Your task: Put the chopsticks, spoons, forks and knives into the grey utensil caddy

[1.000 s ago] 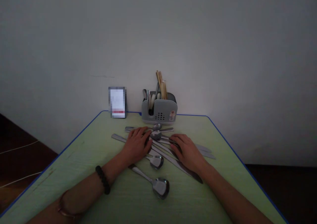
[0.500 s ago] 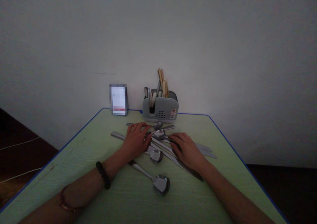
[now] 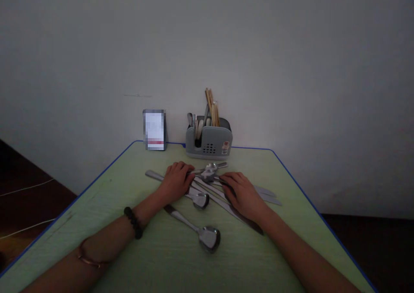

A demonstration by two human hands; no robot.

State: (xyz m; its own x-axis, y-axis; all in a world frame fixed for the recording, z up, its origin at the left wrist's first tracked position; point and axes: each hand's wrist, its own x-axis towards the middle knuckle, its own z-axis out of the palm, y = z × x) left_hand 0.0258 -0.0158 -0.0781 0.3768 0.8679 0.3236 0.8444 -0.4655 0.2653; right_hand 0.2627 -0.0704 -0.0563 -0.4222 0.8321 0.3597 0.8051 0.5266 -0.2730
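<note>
Several steel spoons and knives lie in a loose pile on the middle of a green table. My left hand rests on the pile's left side. Its fingers are curled over the handles leading to a spoon at the far side. My right hand lies palm down on the knife blades at the pile's right, fingers stretched and close together. Between the hands sits a second spoon. A third spoon lies nearer to me, apart from both hands.
A grey cutlery caddy with chopsticks and spoons stands against the white wall at the table's far edge. A small blurred card stands left of it. The table has blue edging; dark floor lies on both sides.
My left hand has pulled slightly toward me and its fingers have curled tighter over the handles. The far spoon has shifted a little. The right hand has barely moved.
</note>
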